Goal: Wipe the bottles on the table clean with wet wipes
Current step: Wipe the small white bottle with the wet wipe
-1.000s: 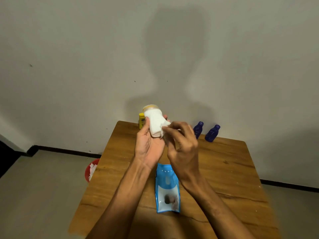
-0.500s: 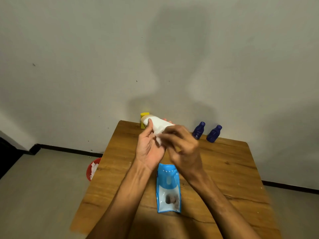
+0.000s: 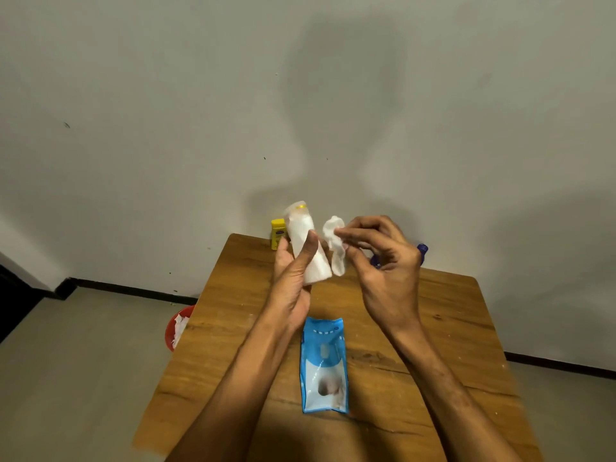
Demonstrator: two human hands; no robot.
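Note:
My left hand grips a white bottle with a pale cap, held tilted above the far part of the wooden table. Just right of it, my right hand pinches a crumpled white wet wipe, a small gap apart from the bottle. A yellow bottle stands at the table's far edge behind my left hand. Blue bottles at the far edge are mostly hidden behind my right hand. The blue wet-wipe pack lies flat between my forearms.
A red bin holding used white wipes sits on the floor by the table's left edge. A pale wall rises right behind the table. Grey floor lies on both sides.
The wipe was wrapped around the bottle with both hands together; now my right hand has pulled it off to the right, leaving the bottle bare in my left hand.

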